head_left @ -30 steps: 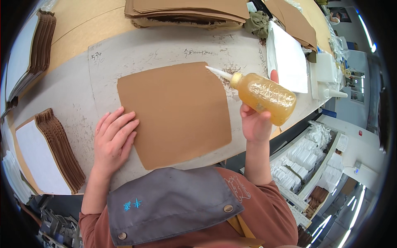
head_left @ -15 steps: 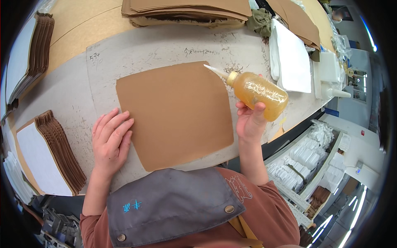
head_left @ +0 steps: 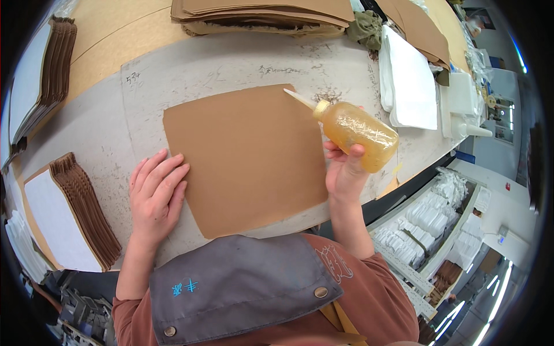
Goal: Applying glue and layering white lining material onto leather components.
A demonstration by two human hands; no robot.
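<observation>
Brown sheet (head_left: 248, 167), flat by the near edge of the tabletop (head_left: 118, 34); the right hand (head_left: 345, 173) has its grip wrapped round an amber bottle (head_left: 360, 135), nozzle (head_left: 298, 98) at the sheet's far right corner; the left hand (head_left: 157, 187), loosely spread, rests at its left edge. Probably edge gluing, next wanting a steady squeeze. A stack (head_left: 83, 210) lies by the tabletop's near left corner

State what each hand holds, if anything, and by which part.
The right hand holds the amber squeeze bottle by its body. The left hand grips nothing; it rests at the brown panel.
</observation>
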